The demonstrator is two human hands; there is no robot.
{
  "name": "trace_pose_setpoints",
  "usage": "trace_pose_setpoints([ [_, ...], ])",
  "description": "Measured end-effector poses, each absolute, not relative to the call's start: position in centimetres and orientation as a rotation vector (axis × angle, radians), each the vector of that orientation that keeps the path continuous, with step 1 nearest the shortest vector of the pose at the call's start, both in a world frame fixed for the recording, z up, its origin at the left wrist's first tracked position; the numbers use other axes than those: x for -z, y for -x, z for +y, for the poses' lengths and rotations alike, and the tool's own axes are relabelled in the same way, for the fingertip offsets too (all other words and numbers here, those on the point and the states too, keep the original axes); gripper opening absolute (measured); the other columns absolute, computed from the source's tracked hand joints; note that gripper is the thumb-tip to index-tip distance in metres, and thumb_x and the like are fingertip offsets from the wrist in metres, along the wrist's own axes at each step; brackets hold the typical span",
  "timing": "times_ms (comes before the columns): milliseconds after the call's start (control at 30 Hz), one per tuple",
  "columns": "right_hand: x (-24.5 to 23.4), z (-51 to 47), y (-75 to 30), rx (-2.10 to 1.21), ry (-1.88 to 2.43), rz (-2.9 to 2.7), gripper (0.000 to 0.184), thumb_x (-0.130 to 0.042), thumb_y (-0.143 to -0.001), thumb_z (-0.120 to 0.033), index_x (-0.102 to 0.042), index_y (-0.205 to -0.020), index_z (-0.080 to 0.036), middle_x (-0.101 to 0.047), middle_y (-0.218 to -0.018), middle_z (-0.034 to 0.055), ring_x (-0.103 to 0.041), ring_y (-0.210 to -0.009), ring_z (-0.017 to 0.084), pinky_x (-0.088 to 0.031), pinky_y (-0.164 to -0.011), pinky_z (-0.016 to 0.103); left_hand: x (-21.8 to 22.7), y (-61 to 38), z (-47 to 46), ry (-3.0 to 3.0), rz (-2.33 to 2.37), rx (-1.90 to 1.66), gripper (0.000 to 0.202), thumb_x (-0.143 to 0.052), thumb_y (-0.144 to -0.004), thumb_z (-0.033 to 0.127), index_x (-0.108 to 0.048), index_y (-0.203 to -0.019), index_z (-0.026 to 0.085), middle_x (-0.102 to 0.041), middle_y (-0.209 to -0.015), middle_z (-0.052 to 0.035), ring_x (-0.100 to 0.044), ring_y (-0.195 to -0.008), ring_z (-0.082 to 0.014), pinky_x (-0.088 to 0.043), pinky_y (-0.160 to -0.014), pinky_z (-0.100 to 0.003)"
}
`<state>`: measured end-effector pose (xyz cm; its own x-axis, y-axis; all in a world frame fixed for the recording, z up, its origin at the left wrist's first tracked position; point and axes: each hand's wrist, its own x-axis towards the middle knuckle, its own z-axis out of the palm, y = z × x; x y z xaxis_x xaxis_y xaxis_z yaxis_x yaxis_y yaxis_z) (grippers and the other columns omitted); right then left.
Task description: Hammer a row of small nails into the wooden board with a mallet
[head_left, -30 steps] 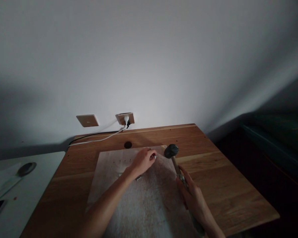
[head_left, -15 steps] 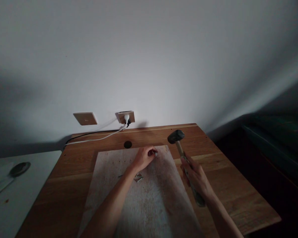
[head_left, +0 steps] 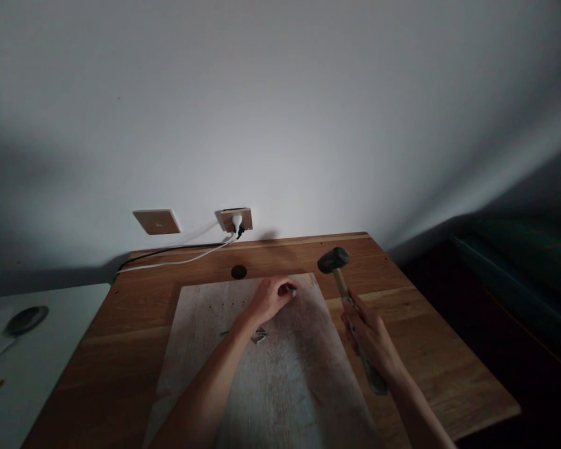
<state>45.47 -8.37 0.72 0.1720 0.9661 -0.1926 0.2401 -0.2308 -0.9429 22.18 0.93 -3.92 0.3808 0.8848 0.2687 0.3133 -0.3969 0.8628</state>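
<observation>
My right hand (head_left: 367,330) is wrapped around the handle of a hammer (head_left: 334,260), whose dark head is raised above the right edge of a worn wooden board (head_left: 271,399). Near the board's far right corner, the fingertips of my left hand (head_left: 273,296) are pinched on a nail (head_left: 294,292); just a small pale glint of it shows. Several loose metal nails (head_left: 260,335) lie on the board, partly behind my left forearm. Farther left, a row of small dark dots (head_left: 222,304) marks the board; whether they are holes or nail heads I cannot tell.
The board lies on a wooden table (head_left: 430,349) against a white wall. A socket (head_left: 236,219) holds a white and a black plug, their cables (head_left: 168,264) running left. Beside the table, a white surface (head_left: 51,349) bears a dark round object (head_left: 27,320).
The view has shifted slightly. Both hands keep their grips, with the hammer raised and the left fingertips at the same place on the board.
</observation>
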Motion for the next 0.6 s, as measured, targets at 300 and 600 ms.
trace_pose_setpoints([
  [300, 0.8, -13.0, -44.3, -1.146, 1.688, -1.238, 0.074, -0.051, -0.096, -0.064, -0.049, -0.149, -0.013, -0.046, -0.058, -0.0095, -0.039, -0.035, 0.008, -0.032, -0.033, 0.019, 4.3, -22.2, 1.0, -1.976, 0.980, -0.947, 0.020, -0.067, -0.083, 0.003, -0.077, -0.091, 0.019, -0.079, -0.092, -0.0029, -0.071, -0.084, -0.0175, -0.051, -0.081, -0.026],
  [600, 1.6, -13.6, -43.4, -1.044, 1.811, -1.347, 0.077, -0.047, -0.095, -0.059, -0.048, -0.153, -0.007, -0.041, -0.048, -0.0105, -0.044, -0.037, 0.013, -0.035, -0.037, 0.022, 4.3, -22.1, 0.8, -2.027, 0.994, -0.973, 0.013, -0.068, -0.086, 0.009, -0.076, -0.088, 0.020, -0.078, -0.091, -0.0024, -0.070, -0.088, -0.0179, -0.050, -0.084, -0.027],
])
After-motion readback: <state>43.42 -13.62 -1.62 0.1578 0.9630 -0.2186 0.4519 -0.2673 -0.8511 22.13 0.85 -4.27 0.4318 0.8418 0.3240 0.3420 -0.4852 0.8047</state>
